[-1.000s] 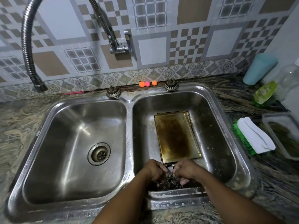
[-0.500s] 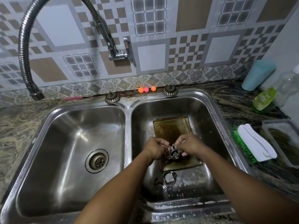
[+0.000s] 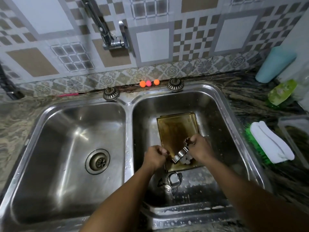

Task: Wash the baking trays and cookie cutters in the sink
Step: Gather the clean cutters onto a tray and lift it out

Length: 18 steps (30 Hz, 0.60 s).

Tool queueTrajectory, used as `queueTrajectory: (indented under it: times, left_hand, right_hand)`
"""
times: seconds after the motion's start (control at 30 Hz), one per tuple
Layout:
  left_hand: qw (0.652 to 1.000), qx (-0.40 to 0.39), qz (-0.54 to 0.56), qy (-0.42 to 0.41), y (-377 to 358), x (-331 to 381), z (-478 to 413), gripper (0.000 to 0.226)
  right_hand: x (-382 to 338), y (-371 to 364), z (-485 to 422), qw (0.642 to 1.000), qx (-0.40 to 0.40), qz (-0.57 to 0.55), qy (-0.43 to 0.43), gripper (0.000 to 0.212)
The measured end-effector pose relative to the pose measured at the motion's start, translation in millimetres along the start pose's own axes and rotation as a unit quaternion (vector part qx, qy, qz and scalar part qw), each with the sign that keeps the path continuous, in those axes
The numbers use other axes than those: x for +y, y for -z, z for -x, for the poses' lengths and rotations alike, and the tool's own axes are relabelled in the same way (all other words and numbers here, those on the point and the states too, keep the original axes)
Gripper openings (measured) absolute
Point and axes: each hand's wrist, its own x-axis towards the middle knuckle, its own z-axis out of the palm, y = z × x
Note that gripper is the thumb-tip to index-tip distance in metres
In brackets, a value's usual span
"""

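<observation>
Over the golden rectangular metal baking tray's [image 3: 175, 131] near end, the right hand [image 3: 201, 148] grips shiny scalloped metal cookie cutters [image 3: 181, 153]; the left hand [image 3: 154, 156] curls beside them, hold unclear.

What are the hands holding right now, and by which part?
The right hand pinches a cluster of metal cookie cutters by its upper end. Whether the left hand grips anything cannot be told.

Three small balls [image 3: 148, 83], teal cup [image 3: 275, 64], green scrub brush [image 3: 270, 143].
</observation>
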Motion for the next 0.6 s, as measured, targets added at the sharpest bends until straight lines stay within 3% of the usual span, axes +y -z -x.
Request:
queueTrajectory:
  times: [0.07, 0.13, 0.23, 0.43, 0.6]
  left_hand:
    - [0.997, -0.034, -0.052, 0.040, 2.9, -14.5, 4.3, 0.014]
    - [0.990, -0.080, -0.086, 0.082, 1.3, -29.4, 5.9, 0.023]
    - [0.980, -0.116, -0.114, 0.111, -5.5, -47.5, 6.4, 0.015]
    - [0.980, -0.132, -0.101, 0.111, -23.4, -58.5, 6.0, 0.027]
    - [0.984, -0.121, -0.086, 0.104, -30.7, -65.2, 4.3, 0.024]
  right_hand:
    - [-0.9, 2.8, 11.8, 0.999, -0.032, 0.007, -0.008, 0.013]
    - [3.6, -1.0, 24.3, 0.987, -0.153, 0.032, -0.025, 0.007]
    - [11.0, -14.5, 43.8, 0.951, -0.298, 0.053, -0.058, 0.011]
    - [8.2, -34.4, 54.4, 0.934, -0.314, 0.170, 0.030, 0.030]
    - [17.8, -28.6, 48.2, 0.938, -0.284, 0.192, 0.048, 0.023]
